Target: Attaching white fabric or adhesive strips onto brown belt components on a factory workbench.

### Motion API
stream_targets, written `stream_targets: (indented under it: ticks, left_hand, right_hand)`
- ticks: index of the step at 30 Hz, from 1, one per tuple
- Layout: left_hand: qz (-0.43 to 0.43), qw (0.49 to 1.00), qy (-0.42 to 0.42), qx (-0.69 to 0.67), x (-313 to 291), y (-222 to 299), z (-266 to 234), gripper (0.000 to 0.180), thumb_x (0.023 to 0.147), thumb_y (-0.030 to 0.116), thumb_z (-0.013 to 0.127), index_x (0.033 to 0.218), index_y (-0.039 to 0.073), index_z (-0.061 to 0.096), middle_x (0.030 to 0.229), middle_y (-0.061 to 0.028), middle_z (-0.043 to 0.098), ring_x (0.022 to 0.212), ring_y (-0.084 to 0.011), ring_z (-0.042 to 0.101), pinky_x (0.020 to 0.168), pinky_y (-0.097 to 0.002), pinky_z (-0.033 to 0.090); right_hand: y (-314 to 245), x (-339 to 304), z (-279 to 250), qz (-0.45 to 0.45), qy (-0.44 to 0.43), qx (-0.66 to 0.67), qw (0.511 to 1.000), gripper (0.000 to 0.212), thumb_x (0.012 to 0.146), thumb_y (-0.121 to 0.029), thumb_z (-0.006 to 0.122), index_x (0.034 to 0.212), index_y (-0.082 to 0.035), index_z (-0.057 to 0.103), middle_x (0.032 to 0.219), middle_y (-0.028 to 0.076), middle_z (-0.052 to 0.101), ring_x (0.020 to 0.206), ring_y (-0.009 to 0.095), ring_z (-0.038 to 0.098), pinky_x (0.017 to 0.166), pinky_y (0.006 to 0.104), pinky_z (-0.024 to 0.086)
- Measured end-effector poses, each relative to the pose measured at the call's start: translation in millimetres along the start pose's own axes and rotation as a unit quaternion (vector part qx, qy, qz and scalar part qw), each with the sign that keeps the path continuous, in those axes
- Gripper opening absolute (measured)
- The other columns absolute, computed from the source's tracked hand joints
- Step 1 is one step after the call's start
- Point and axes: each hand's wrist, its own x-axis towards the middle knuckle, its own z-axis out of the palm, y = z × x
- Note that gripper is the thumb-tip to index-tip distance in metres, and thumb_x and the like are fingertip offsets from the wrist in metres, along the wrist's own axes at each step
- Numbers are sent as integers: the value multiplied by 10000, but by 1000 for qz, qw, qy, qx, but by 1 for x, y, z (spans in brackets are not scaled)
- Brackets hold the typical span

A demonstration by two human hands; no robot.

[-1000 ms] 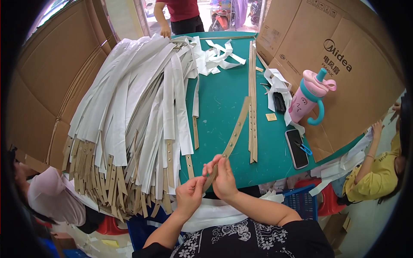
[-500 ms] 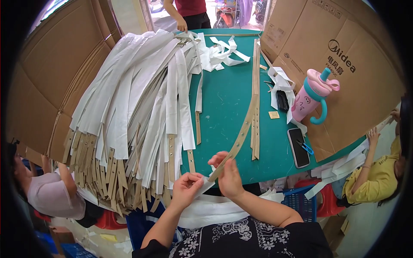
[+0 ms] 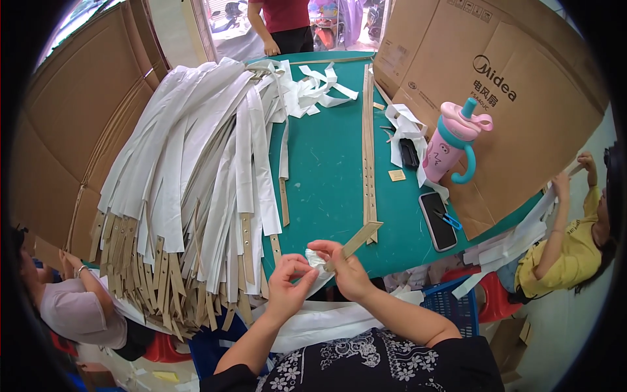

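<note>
In front of my body, both hands are together at the near edge of the green table. My right hand [image 3: 347, 273] is closed on a tan strap [image 3: 363, 238], whose cut end sticks up beyond the fingers. White wrapping [image 3: 316, 260] is bunched between the two hands. My left hand [image 3: 290, 281] pinches at this white wrapping, its fingertips partly hidden. Beyond my right hand lie long tan straps with metal eyelets [image 3: 369, 150]. To the left, a big heap of straps in white wrapping [image 3: 173, 144] hangs over the edge, tan ends [image 3: 163, 281] showing.
Right of the straps are a phone [image 3: 436, 222] with blue thread snips [image 3: 449, 220], a black object [image 3: 409, 153] and a pink tumbler [image 3: 450, 144]. Cardboard [image 3: 496, 98] stands behind them. White scraps [image 3: 320, 88] lie at the far side. Other people work left, right and opposite.
The long strap that reached across the table from my right hand now shows only a short end above it. White wrapping has bunched up between my hands. The view has shifted slightly.
</note>
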Motion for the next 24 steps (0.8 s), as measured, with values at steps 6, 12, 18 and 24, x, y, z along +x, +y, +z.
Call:
stream_targets:
  ticks: [6,12,18,24]
  left_hand:
    - [-146,975,-161,-43,-16,-13,0,191,829,130,580,993,63,509,782,-38,562,659,-120,547,605,-222,433]
    - [-217,777,-485,338,-63,-28,-60,472,842,503,467,926,67,627,705,-110,611,657,-242,603,582,-337,458]
    - [-2,890,-258,375,-63,-25,-27,158,779,252,617,767,101,661,711,-77,613,641,-248,594,571,-335,470]
    - [179,834,-158,497,17,-27,3,147,714,190,649,823,95,621,761,-66,516,761,-240,521,655,-342,414]
  right_hand:
    - [-6,-57,-25,103,51,-167,979,355,848,-81,523,1187,-10,444,1008,48,523,898,113,507,757,254,435]
    - [-7,-169,-166,59,465,-14,883,368,838,-40,515,1184,8,399,995,89,541,882,182,562,747,306,489]
    - [13,-237,-237,446,275,-381,762,325,727,-336,667,694,-13,641,578,72,593,603,158,602,549,253,469]
    - [-49,-148,-177,283,91,-522,800,333,774,-361,601,746,-33,651,678,103,633,614,237,606,563,332,465]
